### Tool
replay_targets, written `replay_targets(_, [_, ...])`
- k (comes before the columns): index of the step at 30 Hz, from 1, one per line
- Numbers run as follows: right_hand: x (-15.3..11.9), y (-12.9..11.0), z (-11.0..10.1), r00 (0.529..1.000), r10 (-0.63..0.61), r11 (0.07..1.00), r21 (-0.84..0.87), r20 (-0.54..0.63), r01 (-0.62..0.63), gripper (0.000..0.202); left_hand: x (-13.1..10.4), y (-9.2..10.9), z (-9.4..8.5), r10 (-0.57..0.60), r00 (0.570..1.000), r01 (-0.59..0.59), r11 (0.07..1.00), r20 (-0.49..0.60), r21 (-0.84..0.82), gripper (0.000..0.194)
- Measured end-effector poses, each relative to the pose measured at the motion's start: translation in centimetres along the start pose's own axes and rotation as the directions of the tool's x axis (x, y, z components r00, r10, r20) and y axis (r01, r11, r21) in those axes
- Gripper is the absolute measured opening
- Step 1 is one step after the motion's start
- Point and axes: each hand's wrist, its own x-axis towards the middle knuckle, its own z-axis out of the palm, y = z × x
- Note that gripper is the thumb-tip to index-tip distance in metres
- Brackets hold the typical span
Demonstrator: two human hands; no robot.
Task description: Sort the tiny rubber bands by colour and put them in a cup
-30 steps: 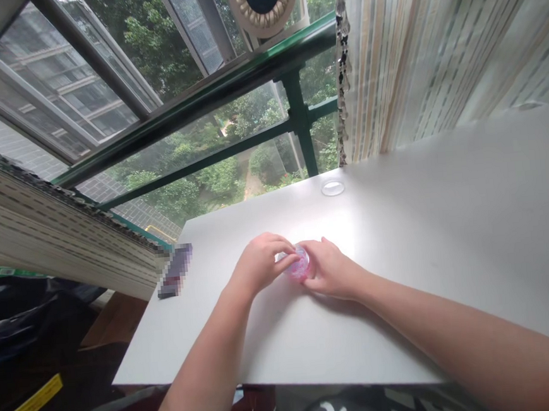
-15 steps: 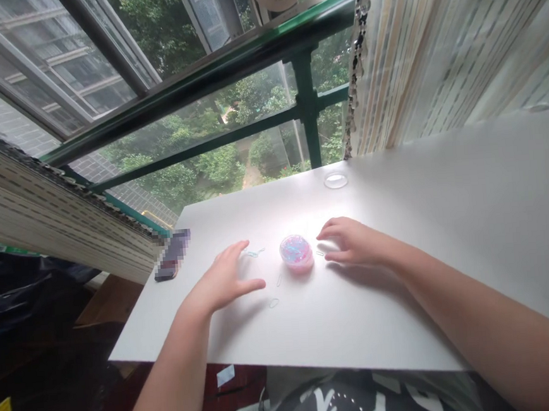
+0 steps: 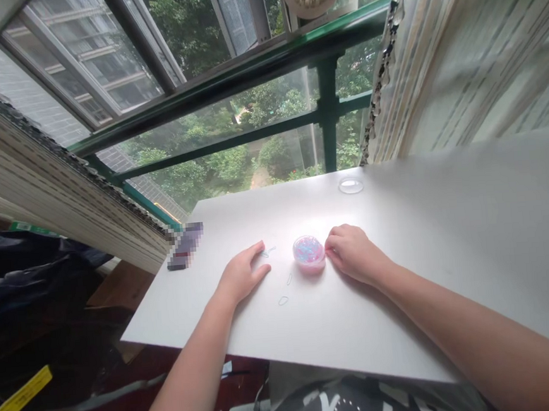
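Note:
A round clear tub of pink and blue glittery stuff (image 3: 309,253) stands mid-table. Just right of it, my right hand (image 3: 352,253) rests on the table with thumb and fingertips pinched together; what they pinch is hidden or too small to name. My left hand (image 3: 246,274) lies to the left, thumb and fingers apart, beside some small pale clips (image 3: 269,252). Between my left hand and the tub lies a thin small clip (image 3: 289,279), and nearer me is a small thin loop (image 3: 283,300).
A clear round lid (image 3: 351,185) lies at the table's far edge. At the left edge of the white table (image 3: 351,332) is a blurred-out phone (image 3: 185,245). A window with green rails and curtains stands beyond.
The fingers of my right hand have closed where a small clip lay beside the tub, and that clip is out of sight. My left thumb and fingers have drawn nearer each other. The view has shifted.

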Motion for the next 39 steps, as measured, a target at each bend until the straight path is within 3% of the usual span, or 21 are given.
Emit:
replay_targets(5, [0.4, 0.1, -1.0, 0.983, 0.098, 0.988, 0.136, -0.157, -0.077, 0.015, 1.1, -0.5, 0.3, 0.013, 0.998, -0.015, 0.999, -0.061, -0.031, 0.046])
replay_targets(8, [1.0, -0.8, -1.4, 0.957, 0.042, 0.970, 0.243, -0.286, 0.030, 0.012, 2.0, -0.3, 0.1, -0.032, 0.997, 0.033, 0.999, -0.068, 0.022, 0.044])
replay_targets(14, [1.1, -2.2, -1.0, 0.955, -0.150, 0.951, 0.228, -0.255, 0.210, 0.020, 2.7, 1.2, -0.1, -0.053, 0.998, 0.057, 0.990, -0.034, 0.126, 0.022])
replay_targets(21, [-0.5, -2.5, -2.2, 0.936, -0.119, 0.956, 0.217, -0.332, 0.199, 0.023, 3.5, 2.6, 0.1, 0.020, 0.999, -0.029, 0.967, 0.036, 0.251, 0.024])
replay_targets(24, [-1.6, -4.9, -2.3, 0.962, -0.148, 0.973, 0.138, -0.231, 0.183, 0.022, 4.0, 2.9, 0.2, 0.026, 0.998, -0.038, 0.962, 0.050, 0.270, 0.023])
replay_targets(26, [-2.3, -7.1, -1.8, 0.987, -0.150, 0.982, 0.104, -0.062, 0.156, 0.025, 4.2, 2.9, 0.3, 0.024, 0.999, -0.035, 0.963, 0.044, 0.266, 0.022])
replay_targets(28, [-2.7, -9.1, -1.1, 0.991, -0.080, 0.995, 0.063, 0.102, 0.074, 0.032, 4.3, 2.7, 0.5, 0.024, 0.999, -0.031, 0.965, 0.031, 0.260, 0.022])
replay_targets(31, [-2.4, -10.8, 0.0, 0.969, 0.041, 0.999, 0.006, 0.244, -0.044, 0.047, 4.3, 2.4, 1.0, 0.015, 1.000, -0.019, 0.969, 0.016, 0.246, 0.022])
replay_targets(34, [-1.5, -11.2, 0.7, 0.951, 0.086, 0.995, -0.066, 0.297, -0.070, 0.033, 4.2, 2.2, 1.2, 0.011, 1.000, -0.013, 0.978, 0.008, 0.208, 0.019])
replay_targets(39, [-0.7, -11.0, 1.8, 0.968, 0.032, 0.992, -0.125, 0.247, -0.001, 0.018, 4.4, 2.6, 0.4, 0.012, 0.999, -0.009, 0.996, -0.035, 0.084, 0.018])
